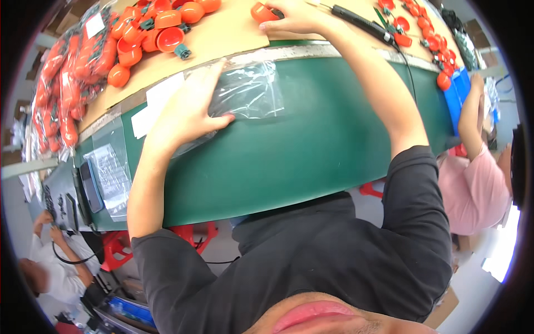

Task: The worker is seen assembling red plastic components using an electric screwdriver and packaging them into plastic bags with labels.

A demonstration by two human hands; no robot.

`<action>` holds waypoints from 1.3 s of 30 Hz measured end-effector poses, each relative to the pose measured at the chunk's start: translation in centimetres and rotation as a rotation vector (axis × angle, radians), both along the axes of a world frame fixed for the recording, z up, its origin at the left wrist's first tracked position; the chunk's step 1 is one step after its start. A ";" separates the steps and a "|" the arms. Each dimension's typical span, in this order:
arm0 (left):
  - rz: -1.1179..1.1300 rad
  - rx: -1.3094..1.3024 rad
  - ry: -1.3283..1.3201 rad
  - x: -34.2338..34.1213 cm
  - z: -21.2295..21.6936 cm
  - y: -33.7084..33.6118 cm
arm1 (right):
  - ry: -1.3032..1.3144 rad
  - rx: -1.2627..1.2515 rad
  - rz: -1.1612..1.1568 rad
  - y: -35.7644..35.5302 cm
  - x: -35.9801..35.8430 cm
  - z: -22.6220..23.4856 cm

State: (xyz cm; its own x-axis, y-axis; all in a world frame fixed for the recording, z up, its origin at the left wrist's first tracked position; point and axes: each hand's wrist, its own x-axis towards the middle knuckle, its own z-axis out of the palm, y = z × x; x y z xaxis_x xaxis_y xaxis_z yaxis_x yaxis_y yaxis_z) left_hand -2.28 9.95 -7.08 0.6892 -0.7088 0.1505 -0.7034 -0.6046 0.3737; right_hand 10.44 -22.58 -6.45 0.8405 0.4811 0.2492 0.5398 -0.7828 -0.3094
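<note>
My left hand (192, 106) lies flat, fingers stretched out and thumb apart, on a transparent plastic bag (253, 92) on the green table. White paper (146, 119) shows beside that wrist. Farther off, over the cardboard, my right hand (292, 16) is closed on an orange cup-shaped part (260, 12) with a dark fitting. Left of it, a heap of similar orange cups (169, 39) with dark green fittings sits on the cardboard. A black electric screwdriver (364, 25) with a cable lies right of my right hand.
Bags full of orange parts (69, 78) stand at the far left. A phone (92, 186) and printed sheets (108, 172) lie on the table's left end. More orange cups (434, 42) and a blue bin (457, 97) are at the right. Other people work at both ends.
</note>
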 end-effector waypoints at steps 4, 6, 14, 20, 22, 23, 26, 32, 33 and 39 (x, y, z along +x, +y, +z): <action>0.078 0.102 0.026 -0.4 0.2 1.4 | -0.083 0.020 0.064 -2.4 -2.9 -1.4; 0.093 0.107 0.056 -0.3 0.6 0.0 | -0.187 -0.049 0.134 -5.7 -5.6 -1.6; 0.076 0.099 0.050 1.2 0.5 0.5 | -0.154 0.098 0.344 -1.3 -13.2 -2.5; 0.073 0.193 -0.113 -1.3 2.6 -1.1 | 0.189 0.407 0.283 2.9 -14.4 -1.0; 0.001 0.103 -0.247 -1.0 1.1 -1.4 | 0.420 0.621 0.266 4.6 -13.5 -1.7; 0.020 0.015 -0.158 -0.3 0.7 -1.0 | 0.879 0.677 0.175 5.5 -13.9 0.2; -0.034 -0.053 -0.063 -1.6 2.3 -1.9 | 1.084 0.751 0.208 5.9 -13.0 -1.8; -0.175 -0.082 -0.086 -2.3 3.1 -2.4 | 1.318 0.750 0.433 8.9 -13.7 -0.7; -0.166 -0.064 -0.112 -2.4 3.3 -2.4 | 1.325 0.818 0.426 9.5 -14.0 -0.7; -0.036 -0.050 -0.408 -4.9 6.5 -3.0 | 1.126 1.228 0.436 11.9 -15.1 -0.6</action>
State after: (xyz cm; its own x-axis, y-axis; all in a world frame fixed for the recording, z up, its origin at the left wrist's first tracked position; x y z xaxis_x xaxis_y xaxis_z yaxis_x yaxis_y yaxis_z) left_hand -7.18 6.97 -0.55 0.5403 -0.7164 0.4415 -0.8206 -0.5647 0.0881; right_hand -4.63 -10.72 -7.02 0.7154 0.6974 0.0429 -0.2543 0.3170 -0.9137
